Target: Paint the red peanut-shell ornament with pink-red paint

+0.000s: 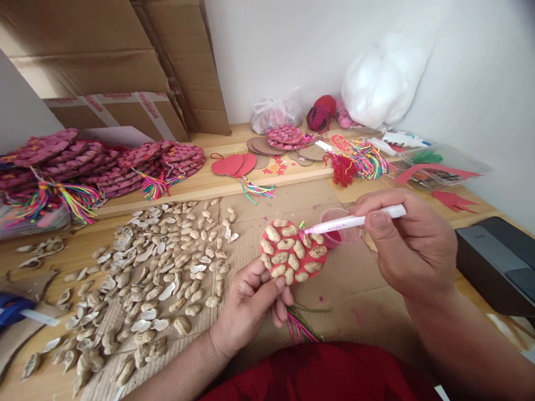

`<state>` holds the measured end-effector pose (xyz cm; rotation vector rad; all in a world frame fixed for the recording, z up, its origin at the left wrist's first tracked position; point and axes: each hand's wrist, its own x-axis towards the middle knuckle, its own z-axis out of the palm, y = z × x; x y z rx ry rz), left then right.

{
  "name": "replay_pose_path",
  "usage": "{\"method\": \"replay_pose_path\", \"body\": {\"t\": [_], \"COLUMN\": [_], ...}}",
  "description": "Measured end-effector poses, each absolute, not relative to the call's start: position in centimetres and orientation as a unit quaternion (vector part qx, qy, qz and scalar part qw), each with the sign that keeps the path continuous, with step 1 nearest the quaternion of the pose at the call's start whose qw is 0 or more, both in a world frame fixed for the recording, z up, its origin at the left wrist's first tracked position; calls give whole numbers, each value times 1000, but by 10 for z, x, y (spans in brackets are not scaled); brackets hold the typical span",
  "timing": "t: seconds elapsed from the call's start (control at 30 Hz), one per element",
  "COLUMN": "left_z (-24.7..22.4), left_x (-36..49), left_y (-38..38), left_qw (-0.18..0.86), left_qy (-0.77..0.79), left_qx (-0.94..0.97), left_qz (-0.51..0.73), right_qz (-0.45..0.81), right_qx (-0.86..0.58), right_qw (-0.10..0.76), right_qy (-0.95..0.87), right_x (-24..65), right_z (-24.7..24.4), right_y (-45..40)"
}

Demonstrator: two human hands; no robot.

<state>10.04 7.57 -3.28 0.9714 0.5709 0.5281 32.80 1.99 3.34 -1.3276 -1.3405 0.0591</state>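
Observation:
My left hand point(254, 298) pinches the lower edge of a round red disc point(276, 233) covered with peanut shells. Between the thumb and fingers of my right hand point(401, 239) is a white marker point(355, 221), its pink tip against a shell near the disc's upper right. Pink colour shows on that shell; the others look plain tan. Green and pink strings point(303, 327) hang below the disc. Just behind the disc, partly hidden by my right hand and the marker, stands a clear cup point(343, 236) with pink inside.
Loose peanut shells point(167, 278) spread over cardboard at the left. Stacked pink discs with tassels point(142, 167) line the raised shelf behind. A dark box point(497, 262) sits at the right, near a clear tray point(463, 164). A blue tool point(14, 311) lies far left.

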Motion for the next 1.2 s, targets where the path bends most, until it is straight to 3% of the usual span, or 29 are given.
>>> {"method": "replay_pose_path", "body": {"t": [1.2], "left_z": [-34], "left_x": [99], "left_y": [78], "left_qw": [825], "left_qy": [269], "left_qx": [430], "left_qz": [250], "right_qz": [-9], "right_qx": [-515], "right_qw": [507], "right_qy": [-691], "right_x": [327], "right_z": [40], "right_y": [20]}}
